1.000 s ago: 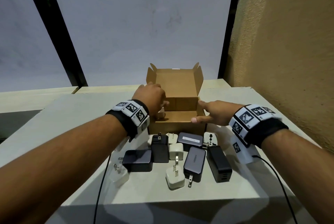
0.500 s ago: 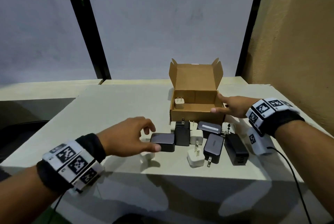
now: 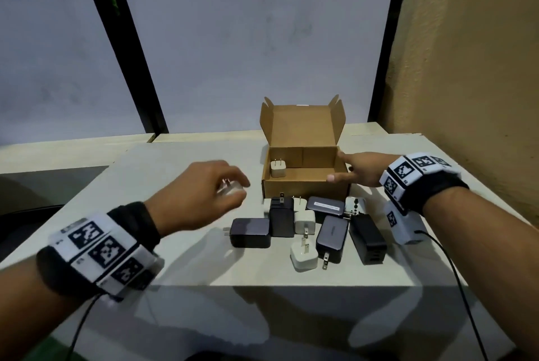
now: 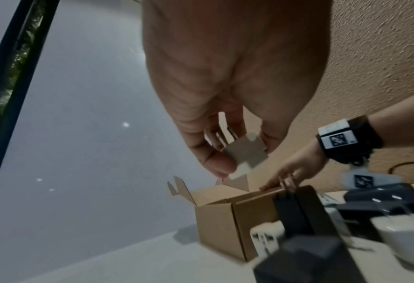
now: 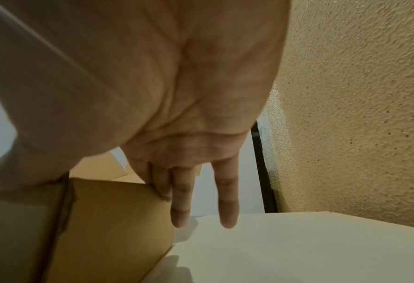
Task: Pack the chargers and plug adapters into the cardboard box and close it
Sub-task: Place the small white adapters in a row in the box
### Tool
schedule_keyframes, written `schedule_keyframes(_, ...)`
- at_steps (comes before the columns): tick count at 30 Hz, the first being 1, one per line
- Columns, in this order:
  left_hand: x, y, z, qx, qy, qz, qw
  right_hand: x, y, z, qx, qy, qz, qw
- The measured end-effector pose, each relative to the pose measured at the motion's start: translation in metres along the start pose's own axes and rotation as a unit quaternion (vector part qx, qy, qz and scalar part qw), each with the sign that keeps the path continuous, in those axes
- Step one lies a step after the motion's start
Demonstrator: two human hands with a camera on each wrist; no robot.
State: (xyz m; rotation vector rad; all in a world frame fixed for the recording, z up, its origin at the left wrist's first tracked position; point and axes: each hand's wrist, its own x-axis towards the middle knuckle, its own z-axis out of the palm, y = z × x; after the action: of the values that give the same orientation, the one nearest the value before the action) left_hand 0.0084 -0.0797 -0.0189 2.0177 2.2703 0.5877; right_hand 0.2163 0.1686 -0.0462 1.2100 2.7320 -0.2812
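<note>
The open cardboard box [image 3: 303, 185] stands on the table with its lid up; one white charger [image 3: 277, 169] stands in its left corner. My left hand [image 3: 236, 188] hovers left of the box and pinches a small white charger [image 4: 246, 155] between thumb and fingers. My right hand [image 3: 339, 167] rests on the box's right wall [image 5: 104, 220], fingers [image 5: 180, 206] straight. In front of the box lie several black and white chargers, among them a black block [image 3: 250, 232], a white cube [image 3: 303, 255] and a white plug adapter [image 3: 355, 205].
The pale table [image 3: 175, 180] ends in a front edge just below the pile. A textured wall [image 3: 466, 69] rises close on the right, and a window with a dark frame [image 3: 128, 69] stands behind. Camera cables [image 3: 455, 287] hang from both wrists.
My left hand left the box, dropped to the left end of the pile, took up a white charger and lifted it toward the box. The right hand stayed on the box.
</note>
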Motion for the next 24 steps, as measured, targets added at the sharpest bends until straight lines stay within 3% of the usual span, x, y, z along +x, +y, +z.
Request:
schedule_keyframes(5,0.074,0.019,0.004,-0.013,0.023,0.001,1.000,0.003,0.002,0.002,0.004,-0.003,-0.003,1.000)
schedule_keyframes(12,0.160,0.020,0.051,0.051,-0.069,0.015,0.996,0.007,0.005,0.004,-0.006,0.000,-0.015,1.000)
schedule_keyframes(17,0.184,0.015,0.074,0.134,-0.108,0.008,0.985,0.010,0.008,0.005,-0.011,-0.001,-0.032,0.999)
schedule_keyframes(24,0.189,0.008,0.084,0.230,-0.093,0.032,0.968,0.005,0.007,0.001,-0.046,0.005,-0.043,0.998)
